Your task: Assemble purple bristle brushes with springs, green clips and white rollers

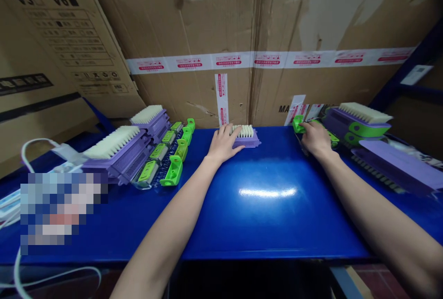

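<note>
At the back middle of the table, my left hand (224,142) is closed over the left end of a purple perforated frame (249,141) topped with cream pleats, like a filter. The thumb lies along its front side, and the fingers hide part of the pleats. Farther right, my right hand (316,136) is closed at a bright green bracket (298,123) among clear plastic parts. Its fingertips touch the bracket; the palm side is hidden. More green shows just right of this hand, beside stacked purple filters (360,116).
On the left stand purple filters (114,151) and a row of clear and green parts (175,170). A purple panel (404,160) lies at the right. White cables (31,151) run along the left edge. Cardboard (194,91) walls the back of the blue table (266,225).
</note>
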Tool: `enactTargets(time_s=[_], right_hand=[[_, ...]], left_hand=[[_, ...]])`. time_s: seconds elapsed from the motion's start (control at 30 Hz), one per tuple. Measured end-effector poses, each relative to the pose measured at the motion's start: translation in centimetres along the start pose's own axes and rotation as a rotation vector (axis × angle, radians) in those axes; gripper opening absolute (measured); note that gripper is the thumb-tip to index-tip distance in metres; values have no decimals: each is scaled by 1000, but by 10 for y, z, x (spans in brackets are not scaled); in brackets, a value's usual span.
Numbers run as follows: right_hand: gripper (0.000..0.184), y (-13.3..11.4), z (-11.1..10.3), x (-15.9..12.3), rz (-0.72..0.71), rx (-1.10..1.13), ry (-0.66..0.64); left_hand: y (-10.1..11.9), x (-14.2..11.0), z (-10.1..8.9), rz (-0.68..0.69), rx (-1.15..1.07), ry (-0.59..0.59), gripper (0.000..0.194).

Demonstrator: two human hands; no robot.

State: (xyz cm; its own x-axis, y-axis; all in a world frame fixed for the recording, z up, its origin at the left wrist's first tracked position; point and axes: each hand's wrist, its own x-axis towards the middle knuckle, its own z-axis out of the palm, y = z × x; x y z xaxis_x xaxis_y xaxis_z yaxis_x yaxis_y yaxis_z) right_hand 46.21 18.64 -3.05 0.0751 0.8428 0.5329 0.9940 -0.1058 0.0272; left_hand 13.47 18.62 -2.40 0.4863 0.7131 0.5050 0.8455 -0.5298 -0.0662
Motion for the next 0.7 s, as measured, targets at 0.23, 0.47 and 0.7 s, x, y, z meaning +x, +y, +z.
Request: enactTargets(time_s=[0.23, 0.47, 0.7], right_hand=[[43, -11, -12, 2, -126, 89, 95], [41, -49, -28, -8, -393, 152, 162], [38, -70, -23, -20, -539, 223, 100]], left_hand=[[0, 0, -1, 1, -9, -3, 63], [-2, 0, -4, -8, -11, -3, 65], [-2, -2, -7, -63, 17, -27, 66]])
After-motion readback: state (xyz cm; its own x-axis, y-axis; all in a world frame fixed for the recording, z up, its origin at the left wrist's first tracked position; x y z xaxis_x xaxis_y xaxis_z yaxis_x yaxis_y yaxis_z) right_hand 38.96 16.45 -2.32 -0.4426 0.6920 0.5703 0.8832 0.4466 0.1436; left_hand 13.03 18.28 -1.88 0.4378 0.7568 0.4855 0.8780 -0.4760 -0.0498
